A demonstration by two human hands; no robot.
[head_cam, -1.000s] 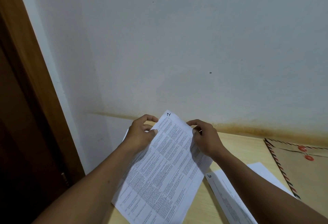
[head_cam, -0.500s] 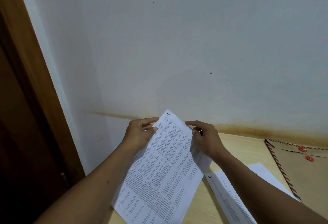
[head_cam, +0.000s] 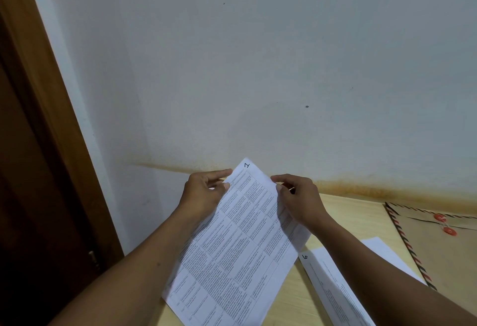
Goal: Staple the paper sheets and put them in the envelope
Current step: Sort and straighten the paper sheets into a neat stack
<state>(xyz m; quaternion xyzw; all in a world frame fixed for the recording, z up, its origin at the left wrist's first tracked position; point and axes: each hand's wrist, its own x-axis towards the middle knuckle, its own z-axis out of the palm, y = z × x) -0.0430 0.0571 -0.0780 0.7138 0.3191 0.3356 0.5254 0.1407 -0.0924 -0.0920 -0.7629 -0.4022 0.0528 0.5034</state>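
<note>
Two hands hold printed sheets over a desk

Both hands grip one set of printed paper sheets (head_cam: 240,248), which is raised at a slant above a pale wooden desk (head_cam: 361,219). The left hand (head_cam: 204,194) pinches the sheets' left edge near the top, thumb on the printed face and fingers curled behind. The right hand (head_cam: 299,199) pinches the right edge near the top in the same way. The top page is covered in a grid of small text, too fine to read, with a handwritten number in its far corner.

More white pages (head_cam: 333,281) lie flat on the desk just to the right, partly under the right forearm. A brown envelope (head_cam: 444,256) with a striped border and two red button fasteners lies at the desk's right side, beside those pages and apart from the held sheets. A grey wall (head_cam: 258,67) rises behind the desk, and a brown door frame (head_cam: 51,119) stands at the left.
</note>
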